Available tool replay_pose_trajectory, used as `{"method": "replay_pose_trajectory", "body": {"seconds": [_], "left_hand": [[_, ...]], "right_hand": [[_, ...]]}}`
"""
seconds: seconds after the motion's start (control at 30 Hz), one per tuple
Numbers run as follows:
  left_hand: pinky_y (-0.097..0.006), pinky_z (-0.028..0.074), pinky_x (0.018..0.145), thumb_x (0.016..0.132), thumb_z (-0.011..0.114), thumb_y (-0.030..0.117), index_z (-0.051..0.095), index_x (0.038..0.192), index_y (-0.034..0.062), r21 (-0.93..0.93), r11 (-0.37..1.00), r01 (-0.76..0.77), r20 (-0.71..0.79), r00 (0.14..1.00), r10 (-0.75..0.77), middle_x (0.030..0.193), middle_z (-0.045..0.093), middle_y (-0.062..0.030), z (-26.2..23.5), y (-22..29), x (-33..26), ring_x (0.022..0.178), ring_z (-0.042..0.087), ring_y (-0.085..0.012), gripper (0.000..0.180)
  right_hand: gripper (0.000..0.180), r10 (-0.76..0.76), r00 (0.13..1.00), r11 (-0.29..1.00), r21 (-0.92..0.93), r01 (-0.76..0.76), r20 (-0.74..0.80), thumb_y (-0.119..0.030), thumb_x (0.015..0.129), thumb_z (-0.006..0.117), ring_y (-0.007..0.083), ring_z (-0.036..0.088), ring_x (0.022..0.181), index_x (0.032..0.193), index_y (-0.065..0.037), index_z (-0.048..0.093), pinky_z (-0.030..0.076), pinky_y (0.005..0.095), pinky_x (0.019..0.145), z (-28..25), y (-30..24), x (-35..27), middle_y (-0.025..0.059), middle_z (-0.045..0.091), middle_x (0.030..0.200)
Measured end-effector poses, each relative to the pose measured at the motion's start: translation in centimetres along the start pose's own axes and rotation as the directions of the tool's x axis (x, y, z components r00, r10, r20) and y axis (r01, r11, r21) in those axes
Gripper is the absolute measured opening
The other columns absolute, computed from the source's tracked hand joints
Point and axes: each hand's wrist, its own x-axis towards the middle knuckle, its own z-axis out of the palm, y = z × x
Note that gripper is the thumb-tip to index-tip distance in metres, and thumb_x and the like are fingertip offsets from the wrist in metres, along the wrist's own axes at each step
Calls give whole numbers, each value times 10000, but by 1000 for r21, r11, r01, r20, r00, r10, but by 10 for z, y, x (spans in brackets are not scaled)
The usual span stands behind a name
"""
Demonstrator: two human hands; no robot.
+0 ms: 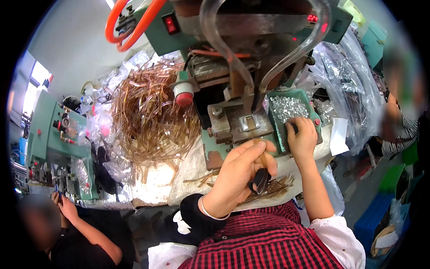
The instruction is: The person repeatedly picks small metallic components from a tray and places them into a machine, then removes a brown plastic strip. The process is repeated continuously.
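Pinching what looks like a brown strip in the left hand, just in front of the press block, and resting the right hand, apart from the left, among small metal pieces in a green tray; too hidden to tell any grip there. Judging by the big heap of strips left of the press block, probably far from through. Impossible to class as done or undone: the smaller bundle beside the left hand.

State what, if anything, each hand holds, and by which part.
Left hand seems to hold a brownish strip; which part is unclear. Right hand: cannot tell.
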Motion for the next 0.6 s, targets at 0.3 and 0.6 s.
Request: {"method": "replay_pose_trajectory", "body": {"seconds": [0.3,0.6], "left_hand": [[-237,502,563,1062,446,217,587,1059,23,-52,997,-52,3,999,52,696,636,-69,-2,-8,6,596,599,-133,240],[-296,495,664,999,587,241,619,1052,16,-21,985,-173,14,985,174,812,677,-96,-18,-19,8,690,651,-170,234]], "right_hand": [[148,262,961,838,515,-180,-90,-129,950,666,185,598,727,994,13,661,483,296,721,-11,24,37,99,669,864],[147,-71,981,995,89,55,181,-59,805,745,320,634,911,935,-18,690,494,412,861,7,27,-6,136,679,970]]}}
